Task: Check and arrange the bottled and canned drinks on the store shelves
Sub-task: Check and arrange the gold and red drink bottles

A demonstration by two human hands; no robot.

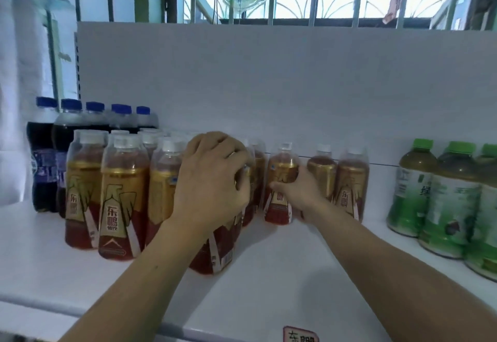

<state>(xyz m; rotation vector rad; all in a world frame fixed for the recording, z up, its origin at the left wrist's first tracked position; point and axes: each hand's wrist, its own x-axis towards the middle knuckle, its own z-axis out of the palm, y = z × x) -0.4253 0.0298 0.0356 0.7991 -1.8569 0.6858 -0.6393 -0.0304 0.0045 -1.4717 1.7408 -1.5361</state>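
— Where do the drinks stand?
— On the white shelf (269, 282): a cluster of gold-and-red bottles (121, 201) left of centre, all upright, long axis vertical, white caps up.
— And the hands?
— The left hand (215, 177) curls its fingers over the top of the nearest bottle (217, 253), hiding the cap. The right hand (298, 193) wraps its fingers round a farther bottle (281, 169), thumb across the label.
— Any writing?
— The labels face near and read "东鹏". A tag (300, 335) on the near edge shows the same characters, cut off.
— Neighbours?
— Blue-capped cola bottles (44, 158) far left, green-capped bottles (451, 201) right; their print is too blurred to read.
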